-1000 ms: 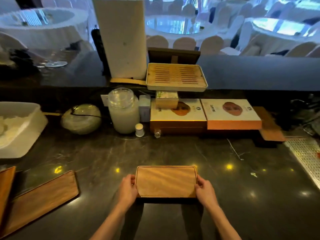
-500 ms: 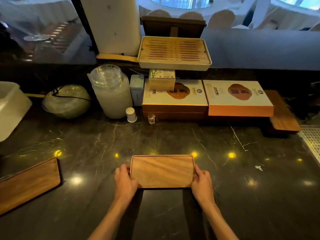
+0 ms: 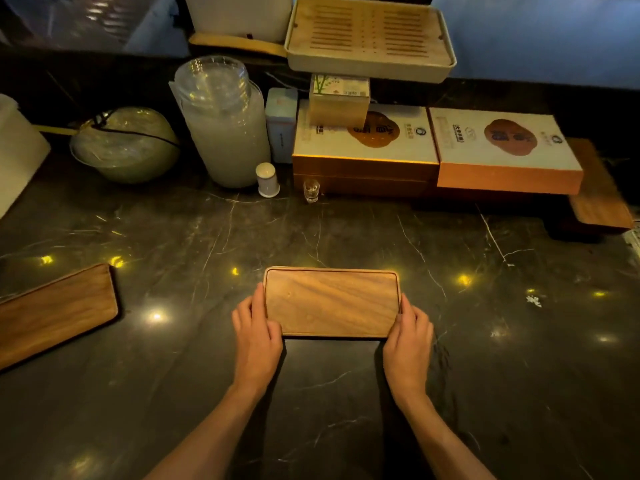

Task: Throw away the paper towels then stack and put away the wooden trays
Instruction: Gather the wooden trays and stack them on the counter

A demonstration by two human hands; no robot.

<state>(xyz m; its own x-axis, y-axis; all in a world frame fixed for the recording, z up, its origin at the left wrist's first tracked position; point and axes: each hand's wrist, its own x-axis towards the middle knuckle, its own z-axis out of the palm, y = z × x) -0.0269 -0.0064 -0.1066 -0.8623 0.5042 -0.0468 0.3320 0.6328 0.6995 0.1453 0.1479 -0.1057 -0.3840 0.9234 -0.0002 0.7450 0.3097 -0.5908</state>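
Note:
A small rectangular wooden tray (image 3: 331, 301) sits in the middle of the dark marble counter (image 3: 485, 358). My left hand (image 3: 255, 336) grips its left short edge and my right hand (image 3: 408, 344) grips its right short edge. A longer wooden tray (image 3: 52, 313) lies flat at the left edge of view, apart from both hands. Another wooden board (image 3: 601, 199) lies at the far right, partly under the boxes. No paper towel is in view on the counter.
Along the back stand a frosted jar (image 3: 225, 123), a round bowl (image 3: 124, 143), a small white shaker (image 3: 267, 180), a tiny glass (image 3: 311, 191), two orange gift boxes (image 3: 509, 157) and a slatted tea tray (image 3: 370, 38). A white tub (image 3: 17, 150) sits far left.
The view has tilted down and moved closer to the counter. Both hands keep their hold on the small tray, which stays in the middle of the counter.

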